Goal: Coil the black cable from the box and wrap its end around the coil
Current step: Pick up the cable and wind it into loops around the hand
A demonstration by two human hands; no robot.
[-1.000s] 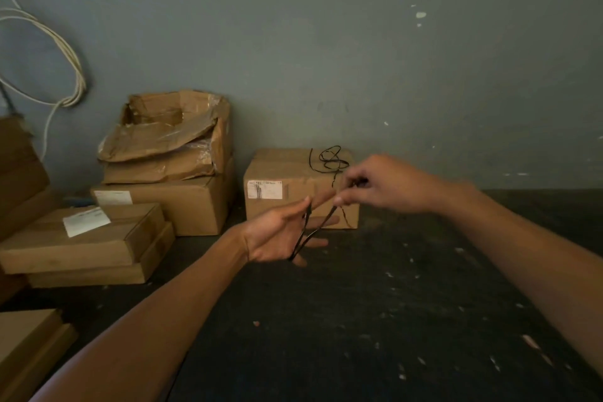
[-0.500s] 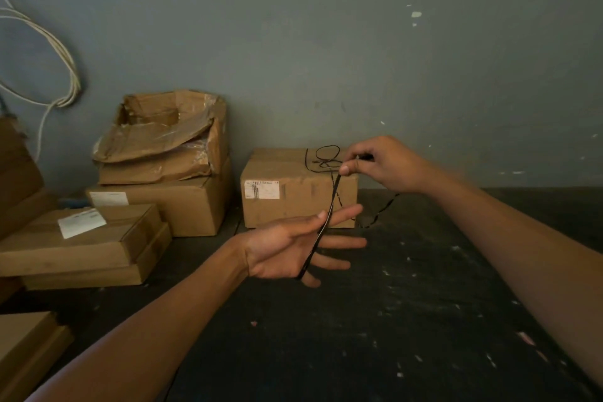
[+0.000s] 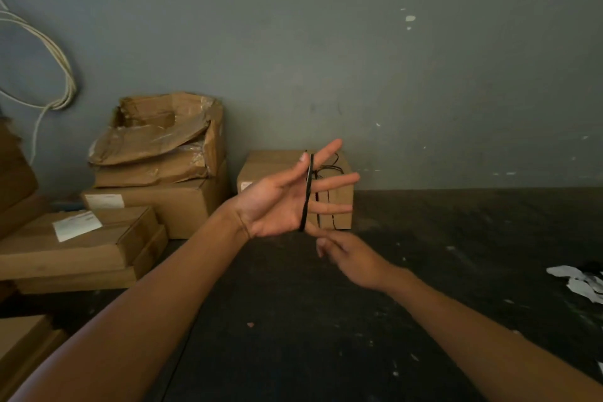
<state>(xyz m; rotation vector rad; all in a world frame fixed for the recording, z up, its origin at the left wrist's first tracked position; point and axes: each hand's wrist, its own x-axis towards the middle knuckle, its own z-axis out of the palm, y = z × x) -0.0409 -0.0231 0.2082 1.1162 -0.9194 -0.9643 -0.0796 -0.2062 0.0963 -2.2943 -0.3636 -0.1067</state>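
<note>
Up close, the left hand (image 3: 280, 202) is raised palm-up with fingers spread, several loops of thin black cable (image 3: 306, 192) wound around it between thumb and little finger. Just below, the blurred right hand (image 3: 350, 259) hovers with fingers loosely curled; whether it pinches the cable is unclear. More cable trails onto the small brown cardboard box (image 3: 261, 170) behind, against the grey wall (image 3: 359, 59).
</note>
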